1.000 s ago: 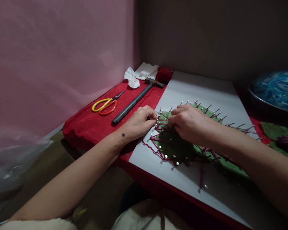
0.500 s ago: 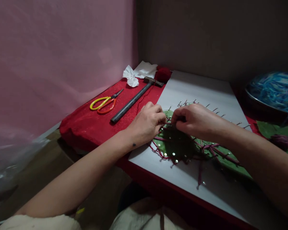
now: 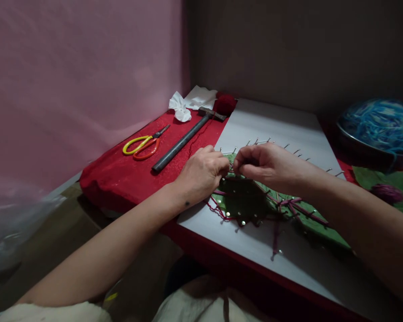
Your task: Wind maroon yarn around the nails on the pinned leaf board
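My left hand (image 3: 205, 171) is closed, fingers bent into a pinch at the far left part of a green leaf (image 3: 245, 203). Facing it, my right hand (image 3: 267, 164) is closed too, thumb against the fingers. A thin strand of yarn shows between the two sets of fingertips, though the tips themselves are partly hidden. Around the leaf's outline several nails (image 3: 243, 222) stand up from a white board (image 3: 218, 243). Purple-red yarn (image 3: 312, 216) runs along the leaf's veins between nails, and loose red yarn (image 3: 218, 208) lies by its left edge.
A hammer (image 3: 183, 142) and yellow-and-orange scissors (image 3: 146, 145) lie on the red cloth (image 3: 114, 174) to the left. Behind are crumpled white paper (image 3: 180, 108) and a red yarn ball (image 3: 225, 103). At right, blue yarn (image 3: 381, 125) fills a bowl near another leaf (image 3: 401, 181) and a purple yarn ball (image 3: 387, 193).
The view has shifted slightly, so most things sit a little further left. My right hand has moved a little left, closer to my left hand, which stays pinched at the leaf.
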A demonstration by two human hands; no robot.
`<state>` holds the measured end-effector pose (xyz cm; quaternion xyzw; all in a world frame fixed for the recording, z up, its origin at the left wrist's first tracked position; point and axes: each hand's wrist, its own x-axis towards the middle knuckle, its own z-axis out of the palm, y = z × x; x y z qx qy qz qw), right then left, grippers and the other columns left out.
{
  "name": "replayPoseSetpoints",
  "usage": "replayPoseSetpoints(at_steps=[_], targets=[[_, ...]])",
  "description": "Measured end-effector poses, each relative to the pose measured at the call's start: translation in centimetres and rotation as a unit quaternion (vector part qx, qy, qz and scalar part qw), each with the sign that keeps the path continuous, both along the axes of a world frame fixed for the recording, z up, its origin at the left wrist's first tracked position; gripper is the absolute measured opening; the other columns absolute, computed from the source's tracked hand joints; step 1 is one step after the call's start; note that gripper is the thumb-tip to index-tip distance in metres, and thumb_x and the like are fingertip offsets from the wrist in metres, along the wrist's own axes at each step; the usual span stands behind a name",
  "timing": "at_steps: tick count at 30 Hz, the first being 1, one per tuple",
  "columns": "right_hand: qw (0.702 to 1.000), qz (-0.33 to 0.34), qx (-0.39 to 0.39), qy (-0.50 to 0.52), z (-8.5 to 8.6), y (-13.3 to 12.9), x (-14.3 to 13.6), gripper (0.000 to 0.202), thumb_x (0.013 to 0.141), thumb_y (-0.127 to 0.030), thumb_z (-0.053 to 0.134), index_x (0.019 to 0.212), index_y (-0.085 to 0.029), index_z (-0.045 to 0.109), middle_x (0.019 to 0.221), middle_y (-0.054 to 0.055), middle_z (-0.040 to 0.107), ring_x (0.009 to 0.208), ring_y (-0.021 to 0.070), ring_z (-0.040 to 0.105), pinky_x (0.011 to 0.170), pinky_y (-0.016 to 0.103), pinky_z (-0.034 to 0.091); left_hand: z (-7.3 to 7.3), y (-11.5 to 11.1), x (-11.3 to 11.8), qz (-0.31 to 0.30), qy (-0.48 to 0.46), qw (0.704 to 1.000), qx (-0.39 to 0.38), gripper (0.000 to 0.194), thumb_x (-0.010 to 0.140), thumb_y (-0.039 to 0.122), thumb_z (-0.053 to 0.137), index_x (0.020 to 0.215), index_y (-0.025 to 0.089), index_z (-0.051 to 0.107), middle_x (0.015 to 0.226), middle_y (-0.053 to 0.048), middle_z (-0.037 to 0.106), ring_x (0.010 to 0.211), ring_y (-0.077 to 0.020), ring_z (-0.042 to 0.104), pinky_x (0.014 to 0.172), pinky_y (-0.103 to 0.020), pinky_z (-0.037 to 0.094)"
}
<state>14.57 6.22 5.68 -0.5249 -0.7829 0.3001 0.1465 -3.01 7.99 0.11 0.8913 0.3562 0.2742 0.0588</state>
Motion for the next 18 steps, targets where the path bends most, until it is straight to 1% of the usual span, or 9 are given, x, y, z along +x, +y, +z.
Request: replayPoseSetpoints(at_steps=[2, 5, 6, 8, 11, 13, 15, 16, 18], targets=[[1.0, 0.017, -0.01, 0.001, 0.0, -0.4, -0.3, 0.016, 0.067, -0.014, 0.046, 0.072, -0.02, 0.061, 0.058, -0.004, 0.055, 0.048, 0.0076, 0.039, 0.045, 0.022, 0.031, 0.0, 0.0, 0.0, -0.006, 0.002, 1.0, -0.006, 0.019, 0.08, 0.005, 0.052, 0.067, 0.016, 0.061, 0.069, -0.002, 0.059, 0.075, -0.0158, 0.047, 0.069, -0.027, 0.04], [0.999, 0.004, -0.035, -0.006, 0.1, -0.6, -0.2, 0.018, 0.068, -0.013, 0.045, 0.072, -0.021, 0.061, 0.054, -0.004, 0.055, 0.045, 0.008, 0.04, 0.042, 0.022, 0.03, 0.0, 0.0, -0.1, -0.011, -0.007, 1.0, -0.012, 0.02, 0.079, 0.004, 0.052, 0.067, 0.017, 0.06, 0.069, -0.001, 0.06, 0.075, -0.0158, 0.047, 0.07, -0.027, 0.041], [1.0, -0.002, -0.028, -0.013, 0.3, -0.5, 0.1, 0.018, 0.069, -0.015, 0.045, 0.072, -0.021, 0.062, 0.053, -0.004, 0.055, 0.045, 0.0086, 0.041, 0.042, 0.022, 0.03, 0.0, 0.1, -0.1, -0.012, -0.012, 1.0, -0.01, 0.02, 0.078, 0.003, 0.051, 0.067, 0.017, 0.06, 0.069, -0.001, 0.061, 0.076, -0.0159, 0.047, 0.069, -0.027, 0.041], [0.998, -0.01, 0.033, -0.049, 0.7, -0.4, 0.9, 0.014, 0.07, -0.019, 0.049, 0.069, -0.021, 0.063, 0.052, -0.003, 0.054, 0.047, 0.0096, 0.044, 0.045, 0.023, 0.032, -0.1, 0.1, -0.1, -0.014, -0.02, 1.0, -0.004, 0.021, 0.078, 0.003, 0.051, 0.067, 0.018, 0.06, 0.068, -0.001, 0.06, 0.075, -0.0158, 0.047, 0.067, -0.027, 0.041], [0.982, -0.03, 0.146, -0.118, 1.2, -0.2, 2.8, 0.012, 0.072, -0.024, 0.055, 0.065, -0.022, 0.065, 0.052, -0.003, 0.054, 0.048, 0.0092, 0.044, 0.049, 0.024, 0.034, -0.2, 0.2, -0.2, -0.02, -0.019, 1.0, 0.012, 0.022, 0.079, 0.004, 0.051, 0.064, 0.017, 0.059, 0.066, -0.001, 0.058, 0.073, -0.0154, 0.046, 0.065, -0.026, 0.039], [0.975, -0.057, 0.161, -0.141, 1.3, -0.3, 4.4, 0.013, 0.073, -0.027, 0.056, 0.067, -0.022, 0.066, 0.053, -0.003, 0.056, 0.049, 0.0092, 0.045, 0.051, 0.025, 0.035, -0.2, 0.2, -0.2, -0.029, -0.018, 0.999, 0.016, 0.021, 0.079, 0.003, 0.052, 0.064, 0.017, 0.058, 0.065, 0.0, 0.058, 0.073, -0.0152, 0.045, 0.066, -0.026, 0.039], [0.97, -0.103, 0.167, -0.144, 1.0, -0.6, 6.2, 0.014, 0.074, -0.03, 0.058, 0.072, -0.022, 0.069, 0.058, -0.003, 0.06, 0.053, 0.0098, 0.048, 0.053, 0.025, 0.037, -0.3, 0.2, -0.3, -0.039, -0.024, 0.999, 0.014, 0.022, 0.079, 0.003, 0.052, 0.064, 0.017, 0.058, 0.066, 0.0, 0.058, 0.073, -0.0149, 0.045, 0.066, -0.025, 0.039], [0.966, -0.123, 0.179, -0.141, 0.8, -0.8, 7.1, 0.014, 0.074, -0.031, 0.059, 0.072, -0.021, 0.069, 0.06, -0.002, 0.062, 0.054, 0.01, 0.05, 0.054, 0.025, 0.038, -0.3, 0.2, -0.4, -0.043, -0.028, 0.999, 0.012, 0.022, 0.08, 0.003, 0.052, 0.065, 0.017, 0.059, 0.066, 0.0, 0.058, 0.073, -0.0148, 0.045, 0.065, -0.025, 0.039], [0.96, -0.135, 0.218, -0.116, 0.2, -1.4, 8.8, 0.015, 0.075, -0.032, 0.06, 0.074, -0.021, 0.07, 0.063, -0.001, 0.064, 0.056, 0.0103, 0.052, 0.056, 0.025, 0.039, -0.4, 0.2, -0.4, -0.046, -0.037, 0.998, 0.011, 0.022, 0.081, 0.004, 0.052, 0.065, 0.017, 0.059, 0.066, 0.0, 0.057, 0.072, -0.0145, 0.045, 0.064, -0.024, 0.038]])
